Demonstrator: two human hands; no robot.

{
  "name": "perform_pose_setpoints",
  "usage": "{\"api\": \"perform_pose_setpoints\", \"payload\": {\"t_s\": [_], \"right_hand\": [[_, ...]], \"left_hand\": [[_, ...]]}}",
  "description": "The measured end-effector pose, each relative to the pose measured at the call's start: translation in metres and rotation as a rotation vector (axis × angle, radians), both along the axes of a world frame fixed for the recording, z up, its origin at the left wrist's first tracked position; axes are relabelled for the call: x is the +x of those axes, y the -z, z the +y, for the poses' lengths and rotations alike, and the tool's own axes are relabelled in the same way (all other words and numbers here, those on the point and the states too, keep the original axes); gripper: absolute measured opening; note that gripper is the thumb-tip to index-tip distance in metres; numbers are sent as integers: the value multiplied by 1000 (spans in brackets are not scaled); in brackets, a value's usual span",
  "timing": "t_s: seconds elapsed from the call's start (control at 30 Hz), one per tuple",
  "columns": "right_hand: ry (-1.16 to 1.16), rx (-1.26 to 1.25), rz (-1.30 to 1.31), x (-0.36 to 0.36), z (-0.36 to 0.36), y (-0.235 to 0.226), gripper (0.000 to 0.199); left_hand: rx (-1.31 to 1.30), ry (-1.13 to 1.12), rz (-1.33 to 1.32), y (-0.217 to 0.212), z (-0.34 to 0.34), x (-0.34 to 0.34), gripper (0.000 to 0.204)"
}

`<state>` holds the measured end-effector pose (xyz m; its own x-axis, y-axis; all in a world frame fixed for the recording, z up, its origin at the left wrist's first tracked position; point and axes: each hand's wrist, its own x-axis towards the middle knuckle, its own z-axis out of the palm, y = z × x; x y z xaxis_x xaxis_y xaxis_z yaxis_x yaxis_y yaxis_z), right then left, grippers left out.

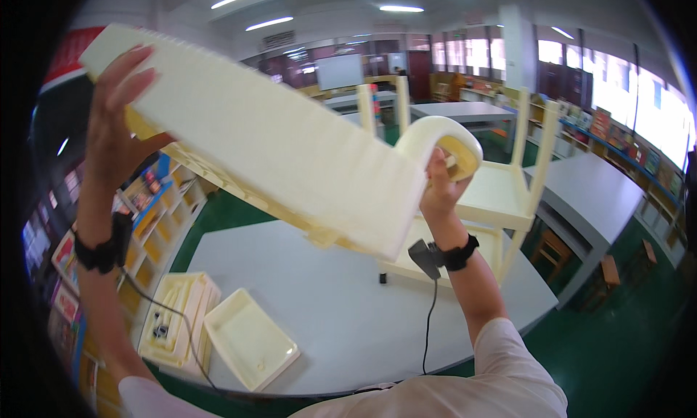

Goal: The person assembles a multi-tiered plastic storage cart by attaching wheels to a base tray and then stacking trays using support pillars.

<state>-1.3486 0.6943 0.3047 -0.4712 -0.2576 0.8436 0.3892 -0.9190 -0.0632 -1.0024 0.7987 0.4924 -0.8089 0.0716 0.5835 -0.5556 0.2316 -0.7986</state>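
Observation:
A long cream plastic panel with a looped handle (279, 138) is held up, tilted, above the table, its left end higher than its right. My left hand (120, 120) grips the left end, fingers over the broad face and thumb under the edge. At the other end, my right hand (444, 182) is closed around the loop. Behind it stands a cream plastic rack (490, 193) with shelves and upright posts, partly hidden by the panel. Its lower tray (465, 254) sits close to the tabletop.
On the grey table (327, 331), a cream box of parts (178, 320) lies at the left beside a shallow cream tray (254, 338). Cables hang from the black bands on my wrists. Bookshelves (149, 229) stand left; another grey table (592, 193) and wooden stools (606, 273) stand right.

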Motion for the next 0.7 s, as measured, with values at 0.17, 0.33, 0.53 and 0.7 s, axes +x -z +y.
{"api": "perform_pose_setpoints", "payload": {"t_s": [0.17, 0.33, 0.53, 0.7], "right_hand": [[283, -299, 113, -91, 7, -38, 5], [687, -572, 301, -141, 42, -106, 12], [1302, -588, 585, -228, 73, -157, 17], [1288, -428, 390, -247, 74, -209, 17]], "left_hand": [[-30, -145, 90, -7, -6, -43, 78], [-209, -237, 125, -16, -36, -52, 60], [-22, -66, -43, -35, -92, -80, 64], [-130, 257, -16, -47, -160, -139, 68]]}}
